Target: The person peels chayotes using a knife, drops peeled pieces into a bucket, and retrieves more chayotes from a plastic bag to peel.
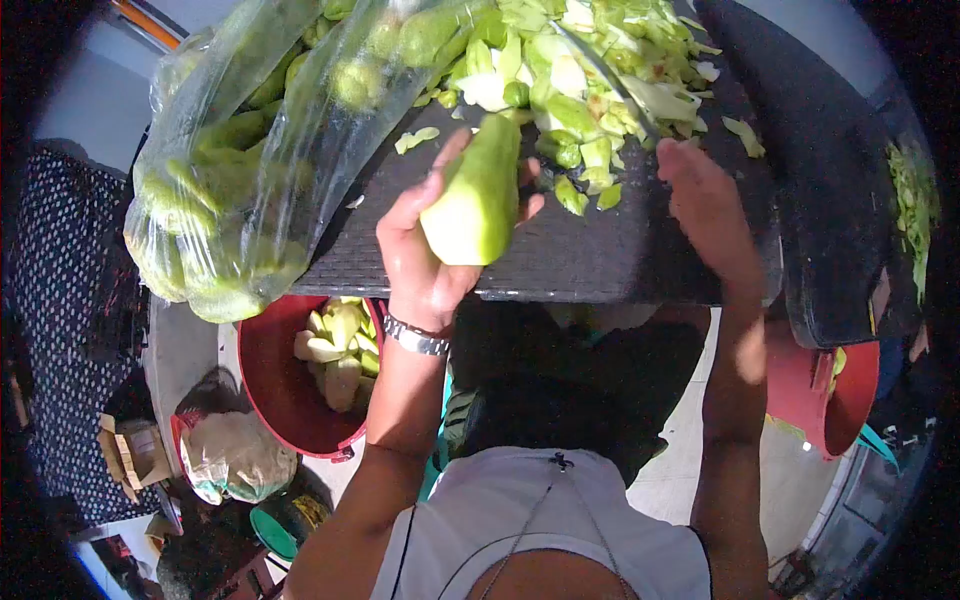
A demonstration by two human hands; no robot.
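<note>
My left hand, with a metal watch on its wrist, is wrapped round a pale green chayote-like vegetable, held upright above the dark tabletop's front part. To its right, my right hand is closed round the lower end of a knife; the handle is hidden in the fingers. The blade points up and left over a heap of green peelings. Left of my left hand, a clear plastic bag full of whole green vegetables hangs over the table edge.
Below the dark table, a red tub at left holds peeled pieces. Another red tub stands at lower right. A plastic sack and a small cardboard box are on the floor at left.
</note>
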